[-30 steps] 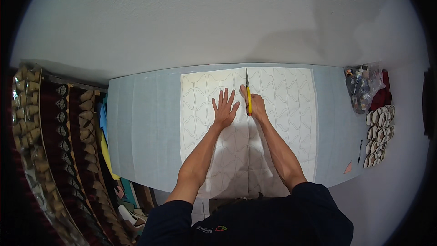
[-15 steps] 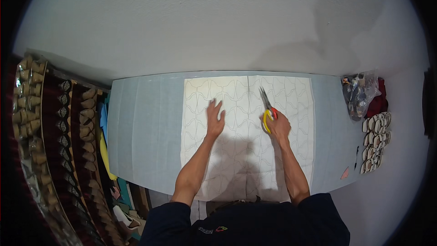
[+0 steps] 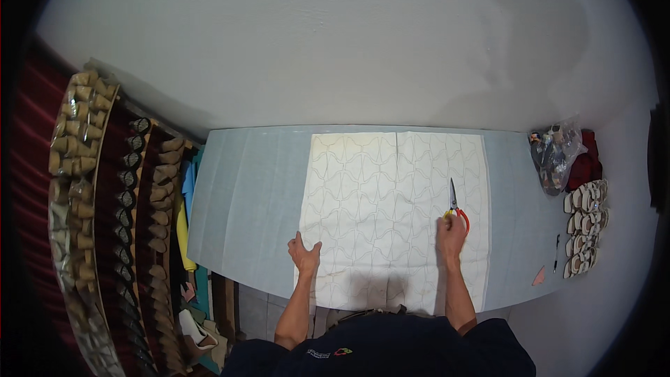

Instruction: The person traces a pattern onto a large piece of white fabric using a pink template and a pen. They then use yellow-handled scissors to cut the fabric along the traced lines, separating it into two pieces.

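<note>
A large white sheet (image 3: 363, 227), drawn all over with curved outlines in rows, lies on the grey-blue table (image 3: 241, 195). At the sheet's left edge is my left hand (image 3: 304, 254), thumb and fingers apart, holding nothing. Over the right part of the sheet, my right hand (image 3: 452, 234) grips a pair of scissors (image 3: 454, 199) with red and yellow handles. Their blades look nearly closed and point away from me. Whether the scissors touch the sheet, I cannot tell.
Shelves at the left hold wooden heels (image 3: 77, 129) in plastic and rows of brown shoe forms (image 3: 159, 216). On the right lie a clear plastic bag (image 3: 553, 160), dark red cloth (image 3: 585, 167), several pale sandals (image 3: 585, 227), a black pen (image 3: 557, 253) and a pink scrap (image 3: 539, 276).
My left hand has come nearer to me and out to the sheet's left edge. My right hand has moved nearer and rightward with the scissors. The view has shifted too.
</note>
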Demonstrator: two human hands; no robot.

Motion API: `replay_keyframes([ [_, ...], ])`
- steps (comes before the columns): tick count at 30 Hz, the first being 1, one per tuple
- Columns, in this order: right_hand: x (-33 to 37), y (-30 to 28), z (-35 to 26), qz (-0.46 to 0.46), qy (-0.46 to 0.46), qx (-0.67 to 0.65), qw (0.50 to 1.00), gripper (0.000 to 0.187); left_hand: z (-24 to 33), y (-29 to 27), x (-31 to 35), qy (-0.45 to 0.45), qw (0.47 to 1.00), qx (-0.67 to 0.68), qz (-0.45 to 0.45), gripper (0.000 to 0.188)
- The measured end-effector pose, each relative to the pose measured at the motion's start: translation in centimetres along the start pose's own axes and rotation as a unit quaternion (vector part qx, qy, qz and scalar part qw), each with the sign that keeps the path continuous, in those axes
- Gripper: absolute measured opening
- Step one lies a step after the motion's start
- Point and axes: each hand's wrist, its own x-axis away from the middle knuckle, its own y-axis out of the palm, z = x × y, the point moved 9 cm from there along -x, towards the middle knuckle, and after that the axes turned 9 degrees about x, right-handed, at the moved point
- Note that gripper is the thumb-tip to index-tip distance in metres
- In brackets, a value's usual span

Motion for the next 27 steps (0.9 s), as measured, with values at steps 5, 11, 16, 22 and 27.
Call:
replay_keyframes([
  [5, 6.3, 10.8, -1.7, -0.201, 0.053, -0.018, 0.978, 0.075, 2.1, -0.2, -1.7, -0.047, 0.996, -0.051, -0.05, 0.101],
  [11, 10.6, 14.4, -3.6, -0.232, 0.101, -0.059, 0.966, 0.075, 1.4, -0.8, -0.4, -0.166, 0.929, 0.212, -0.254, 0.07],
  [16, 11.8, 15.8, -8.5, -0.418, 0.097, -0.211, 0.878, 0.049, 4.6, -7.2, 2.4, -0.183, 0.861, 0.329, -0.342, 0.062],
  [22, 4.4, 7.7, -37.2, -0.382, -0.246, -0.165, 0.875, 0.057, 16.0, -23.3, -9.5, 0.088, 0.887, 0.342, -0.297, 0.05],
  [27, 3.2, -8.9, -64.7, -0.187, -0.496, -0.28, 0.8, 0.056, 36.4, -48.7, -11.3, 0.367, 0.825, 0.406, -0.14, 0.048],
])
